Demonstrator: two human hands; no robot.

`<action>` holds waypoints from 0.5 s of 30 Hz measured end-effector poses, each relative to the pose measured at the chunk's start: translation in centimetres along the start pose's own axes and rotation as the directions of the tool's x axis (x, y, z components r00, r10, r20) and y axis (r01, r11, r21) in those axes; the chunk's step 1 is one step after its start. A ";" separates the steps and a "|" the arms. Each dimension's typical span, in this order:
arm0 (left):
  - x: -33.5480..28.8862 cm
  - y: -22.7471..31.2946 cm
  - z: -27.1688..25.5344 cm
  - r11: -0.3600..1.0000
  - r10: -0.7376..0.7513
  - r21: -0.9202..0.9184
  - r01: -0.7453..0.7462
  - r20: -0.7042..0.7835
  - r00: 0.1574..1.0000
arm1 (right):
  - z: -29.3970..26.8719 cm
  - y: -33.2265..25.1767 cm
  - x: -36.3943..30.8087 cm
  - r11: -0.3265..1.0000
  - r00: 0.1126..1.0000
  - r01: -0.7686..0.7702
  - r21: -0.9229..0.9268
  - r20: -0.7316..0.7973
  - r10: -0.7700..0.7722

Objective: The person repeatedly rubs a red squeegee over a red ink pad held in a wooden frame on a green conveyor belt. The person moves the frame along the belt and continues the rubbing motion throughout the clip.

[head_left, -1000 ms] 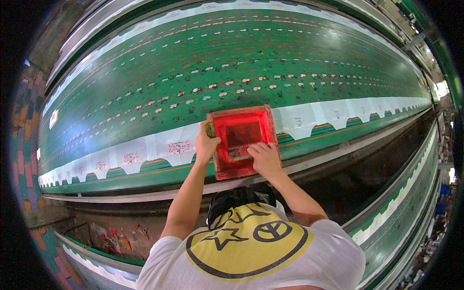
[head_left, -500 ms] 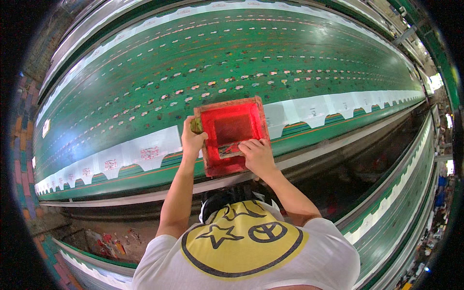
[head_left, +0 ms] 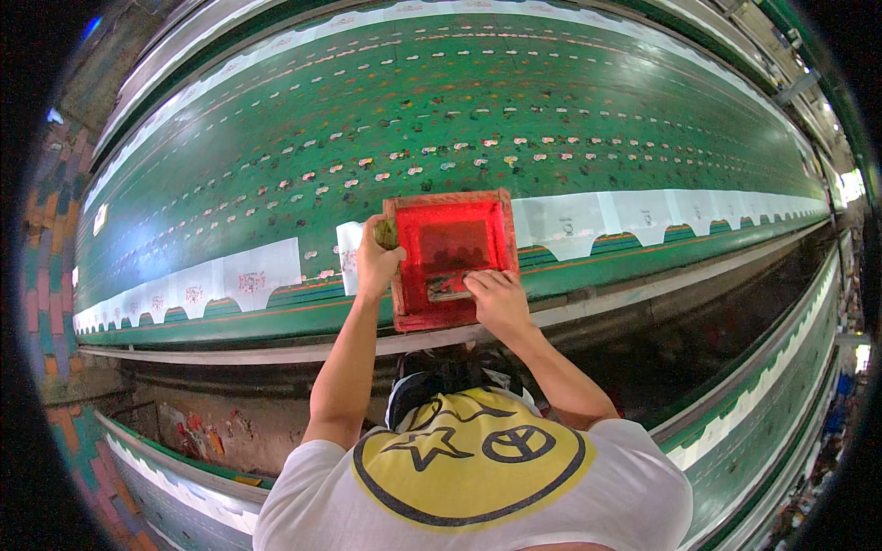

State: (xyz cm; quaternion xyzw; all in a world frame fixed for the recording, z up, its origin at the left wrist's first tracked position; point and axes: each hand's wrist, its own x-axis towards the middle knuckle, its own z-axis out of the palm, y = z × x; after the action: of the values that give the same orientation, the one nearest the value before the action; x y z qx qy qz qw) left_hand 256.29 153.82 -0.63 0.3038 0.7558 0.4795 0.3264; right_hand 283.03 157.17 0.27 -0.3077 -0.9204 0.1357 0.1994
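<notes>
A screen-printing frame (head_left: pixel 505 321) with a wooden rim and red-inked inside lies over the near edge of the long green table (head_left: pixel 276 110). My left hand (head_left: pixel 375 262) grips its left rim, fingers closed around it beside a yellowish-green patch. Inside the frame, my right hand (head_left: pixel 501 298) is closed on a squeegee (head_left: pixel 447 286) set near the frame's close side. Part of a white cut piece (head_left: pixel 348 253) shows just left of the frame; what lies beneath the frame is mostly hidden. Further left, white pieces (head_left: pixel 251 275) carry red prints.
More white pieces (head_left: pixel 565 225) with small dark prints line the table's near edge to the right. Rows of small pale marks run across the table. A pale rail (head_left: pixel 230 356) borders it, and another long table (head_left: pixel 763 418) stands behind me on the right.
The frame, with both hands on it, has shifted right along the row of white pieces. A green gap now shows between the last red-printed piece and the piece by the frame.
</notes>
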 end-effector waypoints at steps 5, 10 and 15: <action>-0.8 1.7 -0.9 0.992 -0.050 0.114 0.051 -0.012 0.999 | -0.3 -0.2 0.1 0.999 0.999 0.031 0.027 0.012 -0.031; -1.0 2.0 -1.0 0.998 0.005 0.063 -0.003 -0.033 0.999 | -0.3 -0.4 0.1 0.999 0.999 0.042 0.016 0.007 -0.042; -0.9 2.0 -0.7 0.998 0.039 0.048 -0.036 -0.052 0.998 | -0.3 -1.0 -1.1 0.999 0.999 0.040 -0.030 0.032 -0.039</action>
State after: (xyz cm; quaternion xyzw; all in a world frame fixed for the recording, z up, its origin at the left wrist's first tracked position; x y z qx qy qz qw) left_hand 256.53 153.50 1.68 0.3127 0.7694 0.4756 0.2899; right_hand 283.41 155.77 0.62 -0.2903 -0.9312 0.1224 0.1830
